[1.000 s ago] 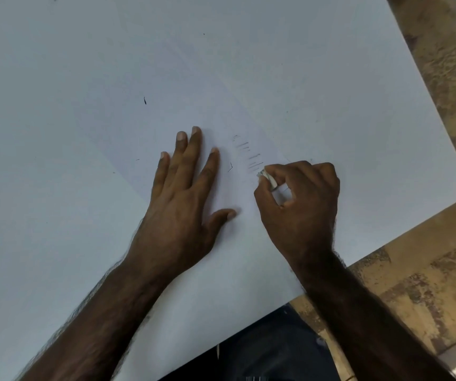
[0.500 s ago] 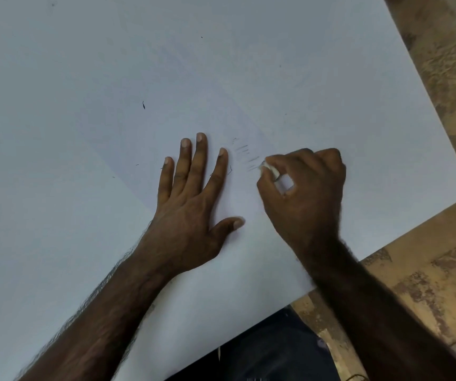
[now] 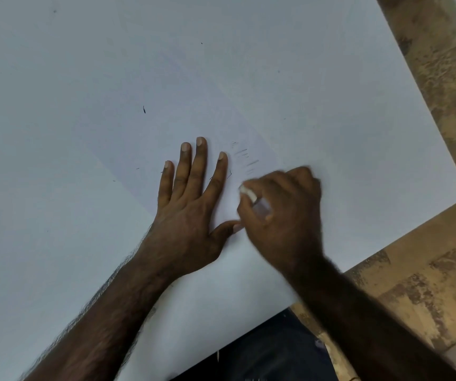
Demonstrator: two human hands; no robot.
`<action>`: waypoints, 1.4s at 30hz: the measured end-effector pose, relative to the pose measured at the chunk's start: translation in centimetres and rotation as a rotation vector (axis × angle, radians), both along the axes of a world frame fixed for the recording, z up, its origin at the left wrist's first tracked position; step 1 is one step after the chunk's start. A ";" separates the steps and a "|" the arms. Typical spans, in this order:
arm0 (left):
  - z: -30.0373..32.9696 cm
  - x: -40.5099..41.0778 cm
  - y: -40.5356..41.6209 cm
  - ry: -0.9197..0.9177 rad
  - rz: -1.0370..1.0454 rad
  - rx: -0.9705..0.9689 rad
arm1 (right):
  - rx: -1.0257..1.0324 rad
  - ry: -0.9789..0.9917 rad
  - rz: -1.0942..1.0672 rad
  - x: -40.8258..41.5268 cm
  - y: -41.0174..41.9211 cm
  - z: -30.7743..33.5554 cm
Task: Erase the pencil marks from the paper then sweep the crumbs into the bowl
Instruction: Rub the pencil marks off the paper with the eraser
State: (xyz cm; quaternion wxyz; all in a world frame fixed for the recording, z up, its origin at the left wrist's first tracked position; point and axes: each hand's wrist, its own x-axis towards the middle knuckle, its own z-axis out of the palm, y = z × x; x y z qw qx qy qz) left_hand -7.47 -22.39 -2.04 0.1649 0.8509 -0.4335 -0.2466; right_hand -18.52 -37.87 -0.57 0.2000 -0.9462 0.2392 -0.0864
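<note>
Paper (image 3: 317, 111) lies flat on the white tabletop (image 3: 28, 215), pinned under the left hand (image 3: 191, 213), whose fingers are straight and spread. Pencil marks (image 3: 246, 158) sit just beyond the right hand (image 3: 284, 215), beside the left index finger. The right hand pinches a white eraser (image 3: 248, 191) against the sheet.

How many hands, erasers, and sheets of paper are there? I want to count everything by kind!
Hands: 2, the left hand pressing flat on the paper and the right hand gripping the eraser
Small white erasers: 1
Large white sheets of paper: 1, with grey pencil marks on it
Total: 4
</note>
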 end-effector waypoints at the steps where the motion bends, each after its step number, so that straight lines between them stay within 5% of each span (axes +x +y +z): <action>1: 0.0 0.0 0.0 0.002 -0.001 0.001 | 0.012 -0.003 0.045 -0.6 0.9 0.0; 9: -0.3 0.0 0.1 -0.003 -0.002 0.006 | -0.062 -0.013 -0.111 2.7 -4.3 -0.2; 16: -0.2 -0.1 0.0 -0.005 0.010 -0.001 | 0.003 0.001 0.116 -0.4 1.0 0.0; 23: -0.3 0.1 0.1 -0.008 0.004 0.003 | -0.044 -0.047 -0.087 3.6 -3.2 -0.4; 30: -0.2 -0.1 0.0 0.001 0.013 0.003 | 0.003 -0.011 0.120 0.1 0.9 -0.2; 37: -0.1 0.1 -0.1 0.005 0.011 0.023 | -0.044 -0.041 -0.050 4.7 -3.3 -0.7; 42: -0.2 0.0 0.0 0.017 0.025 0.007 | 0.038 -0.035 0.085 0.9 0.6 -0.5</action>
